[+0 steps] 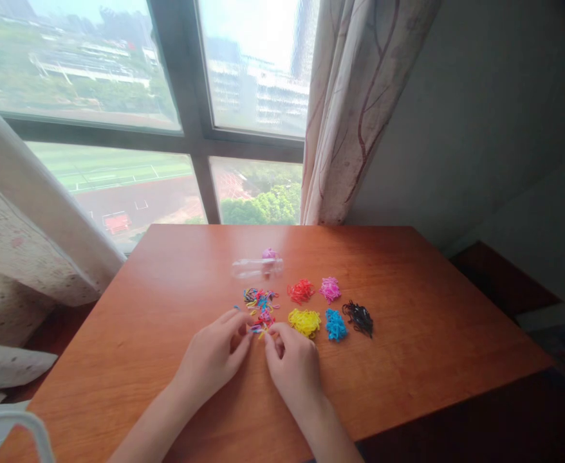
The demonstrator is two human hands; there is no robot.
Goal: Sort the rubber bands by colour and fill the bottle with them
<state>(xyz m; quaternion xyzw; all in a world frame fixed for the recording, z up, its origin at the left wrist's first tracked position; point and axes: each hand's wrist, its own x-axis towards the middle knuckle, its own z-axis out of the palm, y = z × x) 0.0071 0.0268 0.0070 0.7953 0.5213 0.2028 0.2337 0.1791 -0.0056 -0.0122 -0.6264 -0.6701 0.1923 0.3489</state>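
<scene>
Small coloured rubber bands lie in piles on the wooden table. My left hand (215,344) rests at the near left side of a mixed pile (262,299), its fingers curled closed at the bands. Whatever its fingertips hold is too small to make out. Opposite it, my right hand (293,360) has thumb and forefinger pinched together at a yellow rubber band (262,334) on the pile's near edge. Just beyond the right hand is a yellow pile (304,322). Red bands (300,291) lie farther back, with pink bands (330,290) beside them. Blue bands (335,325) and black bands (359,318) sit to the right.
Behind the mixed pile lies a clear plastic container (251,267) with a pink object (269,254) by it. The wooden table (408,360) ends at the window (195,148) and curtain (335,128). A white curved frame (36,424) stands at the lower left.
</scene>
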